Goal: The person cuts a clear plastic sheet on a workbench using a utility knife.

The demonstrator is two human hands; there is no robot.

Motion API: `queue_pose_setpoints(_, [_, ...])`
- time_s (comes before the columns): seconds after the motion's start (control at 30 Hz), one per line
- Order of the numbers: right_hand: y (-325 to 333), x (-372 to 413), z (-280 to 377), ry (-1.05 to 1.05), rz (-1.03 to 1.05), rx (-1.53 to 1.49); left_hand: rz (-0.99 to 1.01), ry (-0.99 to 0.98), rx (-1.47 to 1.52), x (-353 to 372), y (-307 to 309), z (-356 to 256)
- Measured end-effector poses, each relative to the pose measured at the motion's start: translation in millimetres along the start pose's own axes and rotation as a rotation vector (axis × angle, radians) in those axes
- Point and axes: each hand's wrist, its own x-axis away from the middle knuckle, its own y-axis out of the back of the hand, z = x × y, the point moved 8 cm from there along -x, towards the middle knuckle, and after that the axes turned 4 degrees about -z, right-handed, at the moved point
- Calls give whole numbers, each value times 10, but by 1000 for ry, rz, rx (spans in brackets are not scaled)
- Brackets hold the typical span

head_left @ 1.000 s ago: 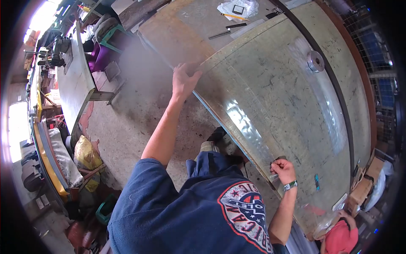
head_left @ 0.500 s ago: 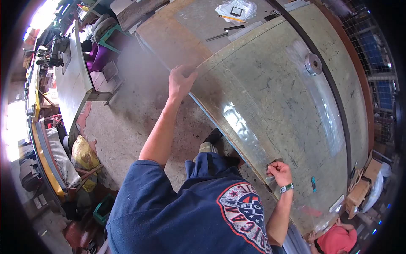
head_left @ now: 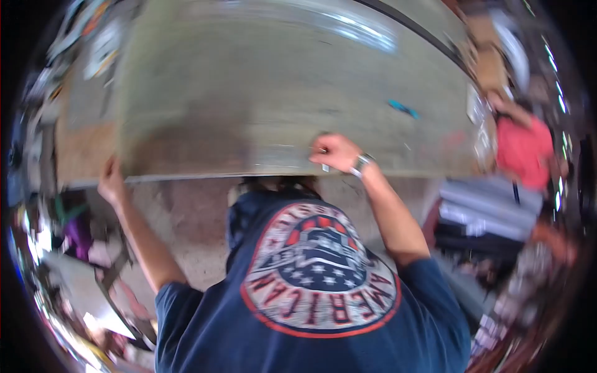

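A clear plastic strip lies along the near edge of the worktable, visible mainly by its glare. My right hand is closed in a pinch over the strip's right part, just inside the edge. A small pale bit shows below its fingers. At the table's left front corner, my left hand has its fingers pressed together at the edge. What it pinches is hidden by blur. A teal cutter-like tool lies on the tabletop, right of and beyond my right hand.
A dark strip runs across the table's far side. Another person in a red shirt is at the right end. Cardboard boxes stand at the far right. Left, behind me, is another table. Concrete floor shows below the edge.
My view has swung round to the right, so the table edge now runs level across it. Both hands remain at the near edge, far apart. The picture is more blurred.
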Motion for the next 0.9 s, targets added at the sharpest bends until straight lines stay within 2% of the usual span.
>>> queue_pose_setpoints(0.07, [196, 307, -143, -125, -7, 12, 14, 7, 34, -29, -10, 62])
queue_pose_setpoints(0.1, [263, 421, -222, -124, -27, 20, 52, 78, 92, -120, 0, 251])
queue_pose_setpoints(0.2, [501, 645, -513, -100, -93, 47, 53, 58, 140, -157, 31, 261])
queue_pose_setpoints(0.23, [547, 627, -693, -92, -92, 35, 91, 78, 150, -340, 1, 441])
queue_pose_setpoints(0.43, [927, 1016, -1173, -211, -221, 18, 115, 65, 132, -329, -7, 290])
queue_pose_setpoints(0.9, [1034, 1050, -1150, -227, -302, 91, 152, 81, 189, -428, -16, 353])
